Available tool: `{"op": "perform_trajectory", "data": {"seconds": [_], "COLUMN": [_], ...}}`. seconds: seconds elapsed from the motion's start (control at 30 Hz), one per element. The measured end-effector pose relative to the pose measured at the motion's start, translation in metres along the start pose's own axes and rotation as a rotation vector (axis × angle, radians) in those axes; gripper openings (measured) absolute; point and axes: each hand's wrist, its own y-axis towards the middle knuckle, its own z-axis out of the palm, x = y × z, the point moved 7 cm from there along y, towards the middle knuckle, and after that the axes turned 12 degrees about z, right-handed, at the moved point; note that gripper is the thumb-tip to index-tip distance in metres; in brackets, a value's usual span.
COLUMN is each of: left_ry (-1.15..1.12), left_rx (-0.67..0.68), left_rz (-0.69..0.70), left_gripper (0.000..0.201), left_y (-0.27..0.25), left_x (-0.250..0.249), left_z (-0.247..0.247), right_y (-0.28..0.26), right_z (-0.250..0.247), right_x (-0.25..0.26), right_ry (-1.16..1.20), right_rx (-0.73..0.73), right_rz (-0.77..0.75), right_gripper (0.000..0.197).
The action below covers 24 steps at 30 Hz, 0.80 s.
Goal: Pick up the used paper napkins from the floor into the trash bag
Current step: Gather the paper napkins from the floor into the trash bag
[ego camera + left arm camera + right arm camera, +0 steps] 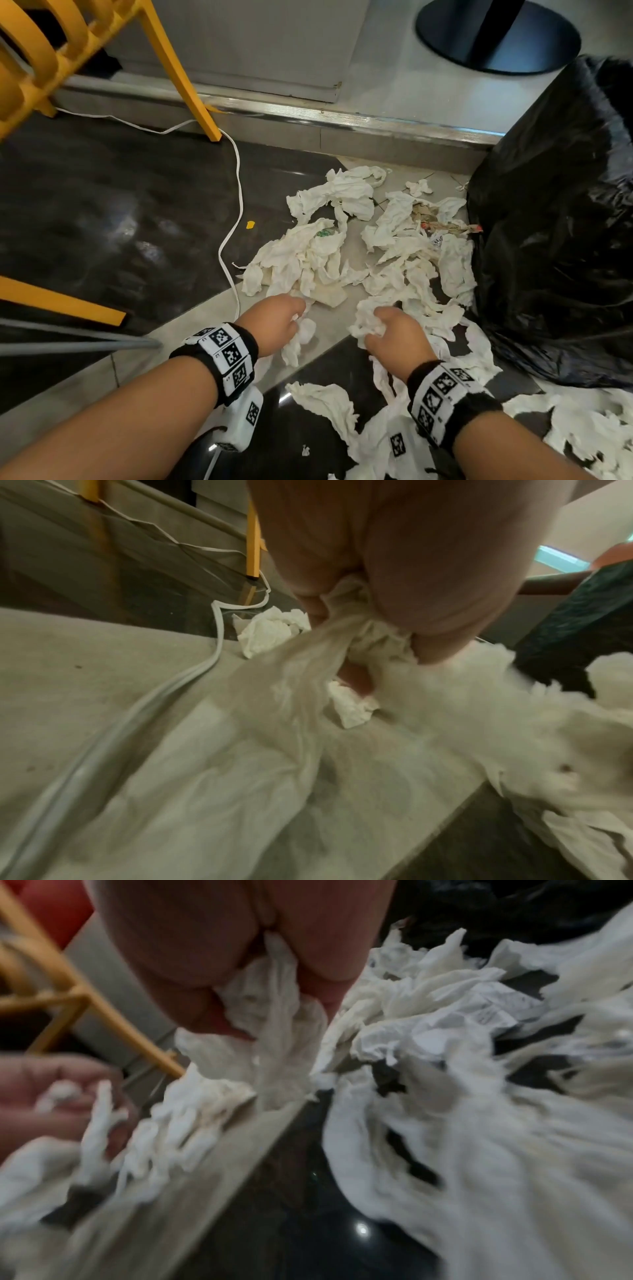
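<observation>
The crumpled white paper napkins (pixel 329 260) lay strewn over the floor, directly ahead of both hands. The left hand (pixel 274 323) had its fingers curled round one wad, and the right hand (pixel 394 334) clutched another bunch. The glossy black plastic trash bag (pixel 561 219) stood to the right, its mouth not visible, nearer the right hand. The heap had no clear long axis.

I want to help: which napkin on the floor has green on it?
The crumpled napkin in the left pile, just beyond the left hand. It shows a green smear; the napkins around it look plain white.
</observation>
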Motion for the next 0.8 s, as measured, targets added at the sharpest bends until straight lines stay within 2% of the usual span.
{"op": "perform_trajectory", "data": {"seconds": [0.1, 0.17, 0.23, 0.33, 0.37, 0.43, 0.5, 0.57, 0.63, 0.7, 0.8], "left_ry": [-0.069, -0.115, -0.116, -0.027, -0.008, 0.028, 0.103, 0.193, 0.25, 0.27, 0.336], "left_rx": [-0.092, -0.124, -0.146, -0.159, -0.157, -0.136, -0.076, 0.004, 0.066, 0.105, 0.16], "left_rz": [-0.006, -0.03, -0.069, -0.098, -0.092, -0.043, 0.017, 0.066, 0.118, 0.149, 0.121], "left_gripper": [0.011, 0.012, 0.017, 0.018, 0.019, 0.027, 0.042, 0.059, 0.067, 0.06, 0.041], "left_y": [-0.002, -0.003, -0.003, 0.002, 0.005, 0.013, 0.022, 0.031, 0.038, 0.044, 0.05], "left_x": [0.0, 0.001, 0.005, 0.011, 0.012, 0.011, 0.007, 0.003, -0.001, -0.002, 0.003], "left_z": [-0.008, -0.013, -0.016, -0.018, -0.018, -0.015, -0.008, 0.003, 0.016, 0.027, 0.035], "right_y": [-0.001, -0.012, -0.025, -0.041, -0.044, -0.041, -0.035, -0.026, -0.021, -0.019, -0.02], "right_z": [-0.008, 0.005, 0.033, 0.087, 0.097, 0.104, 0.094, 0.068, 0.025, -0.016, -0.088], "right_x": [0.013, 0.024, 0.03, 0.012, 0.007, 0.002, 0.003, 0.009, 0.021, 0.033, 0.057], "right_ry": [0.103, 0.025, -0.176, -0.639, -0.74, -0.772, -0.664, -0.45, -0.179, 0.161, 0.714], "right_rx": [0.008, 0.081, 0.182, 0.342, 0.345, 0.306, 0.275, 0.224, 0.143, 0.144, 0.2], "right_rz": [-0.091, -0.203, -0.325, -0.4, -0.421, -0.422, -0.368, -0.27, -0.181, -0.093, -0.032], "right_gripper": [0.042, 0.041, 0.047, 0.057, 0.051, 0.035, 0.027, 0.025, 0.024, 0.031, 0.023]}}
